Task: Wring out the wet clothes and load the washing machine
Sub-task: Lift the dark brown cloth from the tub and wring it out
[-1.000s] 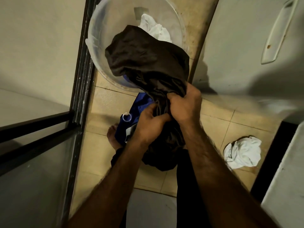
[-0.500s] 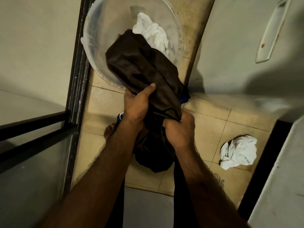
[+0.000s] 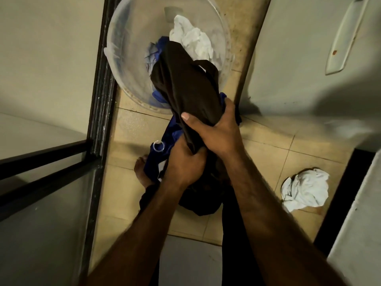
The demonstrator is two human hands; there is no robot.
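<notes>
A dark brown wet garment [image 3: 185, 85] stretches from a clear plastic tub [image 3: 123, 58] down to my hands. My right hand [image 3: 216, 129] grips it near the tub's front rim. My left hand [image 3: 183, 164] is clenched on the same garment just below, touching the right hand. The garment's lower end hangs dark over the floor. A white cloth [image 3: 191, 40] and a blue cloth [image 3: 157, 48] lie in the tub. More blue fabric [image 3: 167, 137] with a metal ring hangs beneath my hands.
A crumpled white cloth [image 3: 305, 190] lies on the beige floor tiles at the right. A white appliance [image 3: 299, 58] with a long handle [image 3: 346, 38] stands at the upper right. A black-framed glass door [image 3: 99, 100] borders the left. A bare foot [image 3: 142, 170] shows under the blue fabric.
My hands have swapped places on the dark garment: the right hand moved up towards the tub, the left hand dropped below it. The garment now looks narrower and more bunched.
</notes>
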